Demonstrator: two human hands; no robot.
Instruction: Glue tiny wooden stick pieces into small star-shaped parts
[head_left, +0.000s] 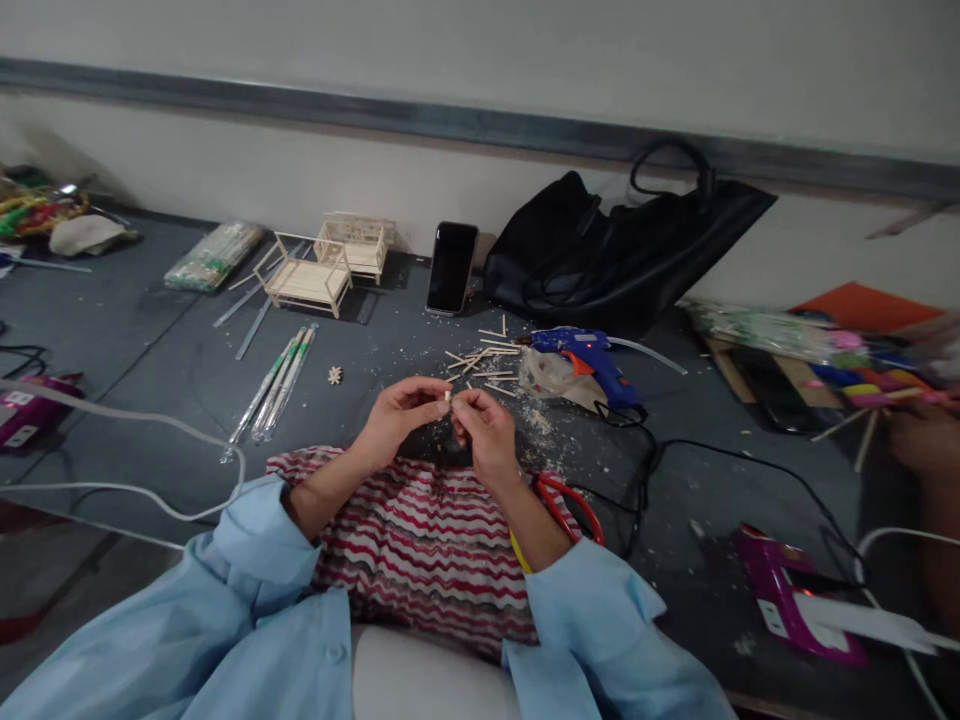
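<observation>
My left hand (405, 415) and my right hand (484, 425) meet above the near part of the dark table (172, 350). Between their fingertips is a small pale wooden piece (448, 396); both hands pinch at it. Just beyond them lie short wooden sticks (487, 360) among crumbs. A small star-shaped wooden piece (335, 375) sits to the left. Two little stick-built furniture models, one nearer (309, 283) and one behind it (360, 247), stand farther back on the left. A blue glue gun (592, 350) rests to the right of the sticks.
A phone (451, 268) leans near the wall beside a black bag (600, 250). Wrapped stick bundles (277, 385) lie left. Red-handled pliers (577, 505) are by my right forearm. Cords cross the right side, near a purple glue gun (795, 595) and another person's hand (926, 435).
</observation>
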